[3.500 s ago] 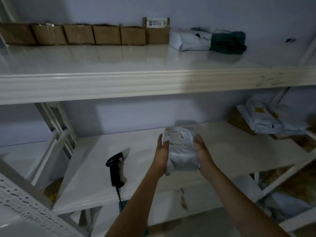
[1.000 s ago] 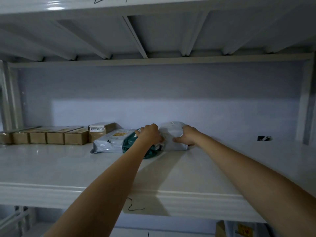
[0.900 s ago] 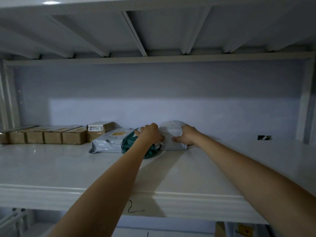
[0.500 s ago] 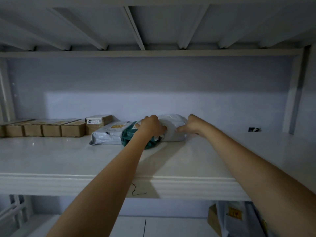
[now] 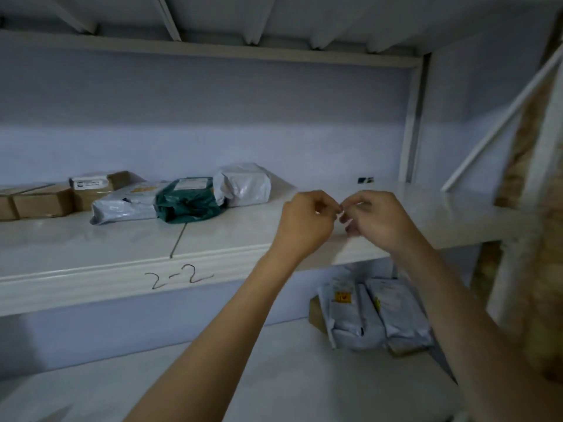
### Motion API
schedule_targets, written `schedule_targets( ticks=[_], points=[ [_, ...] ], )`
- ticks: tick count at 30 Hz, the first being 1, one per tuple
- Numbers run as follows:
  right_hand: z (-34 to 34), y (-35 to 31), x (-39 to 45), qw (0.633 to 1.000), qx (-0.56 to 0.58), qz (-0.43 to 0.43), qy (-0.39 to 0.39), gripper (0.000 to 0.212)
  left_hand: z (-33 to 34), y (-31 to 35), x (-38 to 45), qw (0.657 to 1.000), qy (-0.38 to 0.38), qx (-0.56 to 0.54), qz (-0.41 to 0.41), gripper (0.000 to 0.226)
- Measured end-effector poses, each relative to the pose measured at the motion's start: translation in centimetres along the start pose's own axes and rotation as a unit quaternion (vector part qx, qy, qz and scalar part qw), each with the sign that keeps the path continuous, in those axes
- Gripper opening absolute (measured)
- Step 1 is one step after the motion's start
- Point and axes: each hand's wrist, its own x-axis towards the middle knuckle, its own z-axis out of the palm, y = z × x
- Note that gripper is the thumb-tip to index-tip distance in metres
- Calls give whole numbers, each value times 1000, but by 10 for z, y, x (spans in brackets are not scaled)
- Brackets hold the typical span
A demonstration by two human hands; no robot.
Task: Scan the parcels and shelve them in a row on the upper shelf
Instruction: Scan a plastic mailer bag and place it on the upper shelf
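Note:
The white plastic parcel (image 5: 240,185) lies on the upper shelf (image 5: 91,269), at the right end of the row and free of both hands. It touches a dark green parcel (image 5: 187,199), which is followed leftward by a grey-white mailer (image 5: 125,205), a labelled cardboard box (image 5: 94,188) and further brown boxes (image 5: 42,201). My left hand (image 5: 307,220) and my right hand (image 5: 374,220) hover over the shelf's front edge, right of the row. Their fingers are curled, the fingertips almost meet, and neither holds anything.
The shelf's front lip is marked "2-2" (image 5: 179,275). On the lower shelf (image 5: 274,376) at the right lies a pile of grey mailers (image 5: 374,315) over a brown box. A white upright (image 5: 411,123) and a diagonal brace (image 5: 502,117) close the right side.
Both hands have let go of the white parcel and drawn back to the right, towards the shelf's front edge. The parcel stays beside the green one. The view has swung right and down.

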Motion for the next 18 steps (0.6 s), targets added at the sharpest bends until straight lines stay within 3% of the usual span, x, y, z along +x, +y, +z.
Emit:
schedule_targets(
  ticks=[4,7,15,18],
  points=[
    [-16,46,-53,998,-37,52,28,25,48,-18,-45,993,-109,-30,-30,32],
    [-9,92,-64,990,-44,131,28,21,75,-49,-58,988,-147,-2,-56,33],
    [-10,196,-48,973,-94,205,44,27,124,-129,-50,969,-132,-4,-210,18],
    [-24,237,-44,963,-84,250,55,25,160,-159,-45,957,-130,-7,-257,22]
  ],
)
